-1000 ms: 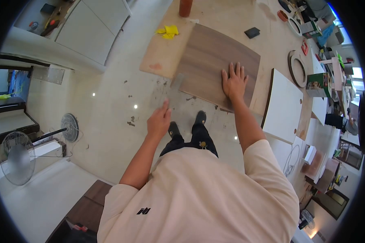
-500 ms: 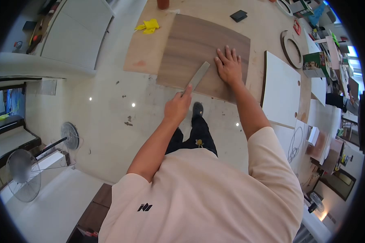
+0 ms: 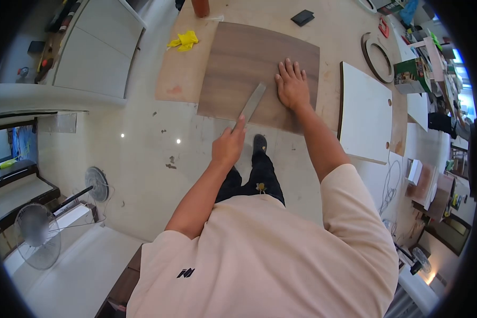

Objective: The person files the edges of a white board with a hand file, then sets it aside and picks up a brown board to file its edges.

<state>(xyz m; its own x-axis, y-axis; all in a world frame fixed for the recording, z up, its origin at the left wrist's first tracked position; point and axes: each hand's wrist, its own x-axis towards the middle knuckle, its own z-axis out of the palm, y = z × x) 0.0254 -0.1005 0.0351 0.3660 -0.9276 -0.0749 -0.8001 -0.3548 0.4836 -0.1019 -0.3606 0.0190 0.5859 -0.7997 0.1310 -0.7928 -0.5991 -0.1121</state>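
Note:
A brown wood-grain panel [image 3: 233, 58] lies flat on the workbench, its near edge facing me. My left hand [image 3: 229, 143] is wrapped round the lower end of a flat grey metal file [image 3: 254, 100], index finger stretched along it. The file slants up and to the right across the panel's near edge, its far end over the brown surface. Pressed flat on the right part of the panel is my right hand [image 3: 292, 87], fingers spread and pointing away from me.
On the bench [image 3: 175, 71] lie a crumpled yellow cloth [image 3: 184, 41] and a dark flat piece [image 3: 302, 18]. To the right are a white panel [image 3: 364, 114] with dark edging and a ring-shaped piece [image 3: 369, 59]. Behind on the left stands a fan [image 3: 37, 233].
The whole view has shifted a little, with the bench and panel now slightly further left. Both hands keep nearly the same places on the file and panel.

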